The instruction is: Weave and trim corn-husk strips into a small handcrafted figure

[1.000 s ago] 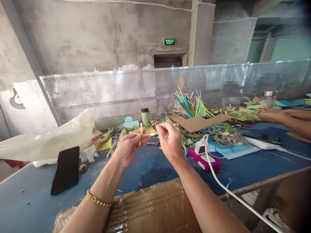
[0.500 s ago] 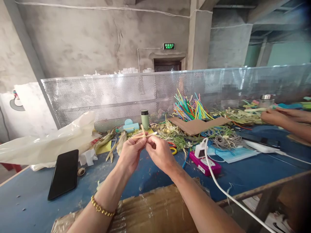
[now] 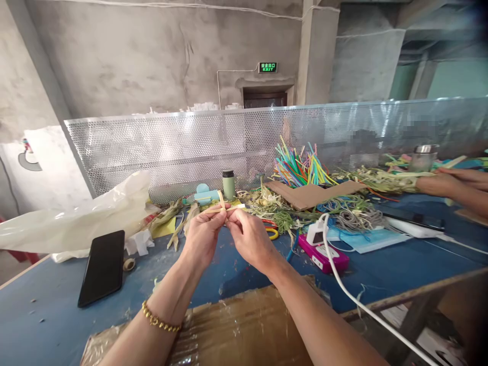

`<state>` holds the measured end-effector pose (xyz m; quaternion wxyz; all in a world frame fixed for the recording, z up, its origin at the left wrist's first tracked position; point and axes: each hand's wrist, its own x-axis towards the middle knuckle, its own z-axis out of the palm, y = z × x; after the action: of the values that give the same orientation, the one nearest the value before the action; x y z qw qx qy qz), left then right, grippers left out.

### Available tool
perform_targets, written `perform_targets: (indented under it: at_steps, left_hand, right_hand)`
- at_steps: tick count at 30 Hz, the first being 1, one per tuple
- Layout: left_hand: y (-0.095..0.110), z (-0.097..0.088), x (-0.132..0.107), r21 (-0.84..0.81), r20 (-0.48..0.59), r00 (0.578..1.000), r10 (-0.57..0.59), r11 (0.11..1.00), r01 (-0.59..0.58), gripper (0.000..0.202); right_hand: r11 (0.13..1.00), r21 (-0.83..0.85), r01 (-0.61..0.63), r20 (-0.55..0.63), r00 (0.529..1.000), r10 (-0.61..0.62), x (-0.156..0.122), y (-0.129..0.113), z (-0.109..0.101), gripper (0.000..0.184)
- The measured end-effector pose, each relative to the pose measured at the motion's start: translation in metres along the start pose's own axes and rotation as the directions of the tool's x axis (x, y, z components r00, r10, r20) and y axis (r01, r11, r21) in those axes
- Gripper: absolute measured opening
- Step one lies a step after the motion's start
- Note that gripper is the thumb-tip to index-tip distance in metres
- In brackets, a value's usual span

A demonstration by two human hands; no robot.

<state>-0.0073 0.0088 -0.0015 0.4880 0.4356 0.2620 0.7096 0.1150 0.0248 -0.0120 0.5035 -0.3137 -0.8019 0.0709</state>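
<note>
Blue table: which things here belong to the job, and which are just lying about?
Likely in the job:
pale strips, pinched by left hand and right hand
perhaps the plant scraps

Probably just lying about:
left phone
green bottle
mask
purple power strip

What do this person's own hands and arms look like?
The left hand and right hand are ungloved. The left forearm is sleeveless, with a gold-coloured beaded bracelet around it; the right forearm is sleeveless and shows nothing worn.

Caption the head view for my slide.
Left hand and right hand pinch crossed, pale-yellow flat strips above a cluttered blue tabletop.
</note>
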Motion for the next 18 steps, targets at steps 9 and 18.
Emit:
perform_targets:
  at_steps: [9, 18]
  left_hand:
    - [0.0062, 0.0028, -0.0031, -0.013, -0.020, 0.999, -0.030, 0.999, 0.030, 0.019]
    - [0.0054, 0.0022, -0.0014, -0.010, -0.033, 0.999, -0.025, 1.000, 0.025, 0.016]
  right_hand:
    - [0.998, -0.055, 0.036, 0.008, 0.999, -0.036, -0.0015, 0.0015, 0.0011, 0.013]
    - [0.996, -0.089, 0.021, 0.047, 0.999, -0.017, -0.0022, 0.0034, 0.0006, 0.011]
